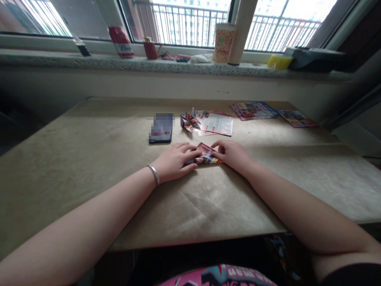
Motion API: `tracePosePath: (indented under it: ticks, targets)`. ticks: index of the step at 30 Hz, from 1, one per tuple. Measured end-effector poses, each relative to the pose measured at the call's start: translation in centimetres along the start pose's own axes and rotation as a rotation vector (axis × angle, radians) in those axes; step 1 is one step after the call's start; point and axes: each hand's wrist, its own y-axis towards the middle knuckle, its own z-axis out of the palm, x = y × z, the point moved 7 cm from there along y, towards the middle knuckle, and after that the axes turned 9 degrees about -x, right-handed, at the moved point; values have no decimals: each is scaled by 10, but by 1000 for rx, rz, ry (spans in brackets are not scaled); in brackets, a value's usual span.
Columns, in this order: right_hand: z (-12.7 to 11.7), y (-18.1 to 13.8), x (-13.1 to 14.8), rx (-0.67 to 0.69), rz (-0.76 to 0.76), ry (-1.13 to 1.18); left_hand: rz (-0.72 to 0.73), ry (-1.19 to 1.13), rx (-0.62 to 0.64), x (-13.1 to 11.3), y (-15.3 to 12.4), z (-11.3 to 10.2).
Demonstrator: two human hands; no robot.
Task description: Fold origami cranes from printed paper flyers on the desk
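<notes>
And here, mid-bench (pixel 196 206), the paper (pixel 204 158) looks part-folded, left hand (pixel 177 159) spread at its nine-o'clock end, right hand (pixel 236 155) curled at three, grip unclear, a crumpled bundle (pixel 188 121) at eleven, flat sheets (pixel 220 124) at one, folds remaining impossible to count.

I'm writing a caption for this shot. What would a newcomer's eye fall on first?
Probably the colourful paper near the middle of the table, with the person's left grip and right grip on it from either side. Next might come the crumpled colourful scrap and white printed sheet just beyond, then the red-and-white can on the windowsill.
</notes>
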Motion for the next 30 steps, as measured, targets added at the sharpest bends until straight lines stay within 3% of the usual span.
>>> tracePosePath:
  ticks: [8, 16, 25, 30]
  targets:
    - [0, 1, 6, 4, -102, -47, 43, 62, -47, -9, 1, -3]
    - [2, -11, 20, 97, -194, 22, 97, 51, 14, -10, -4, -9]
    - [1, -9, 19, 47, -214, 91, 4, 93, 30, -11, -2, -3]
    - [-6, -12, 25, 103, -245, 140, -43, 102, 4, -10, -2, -1]
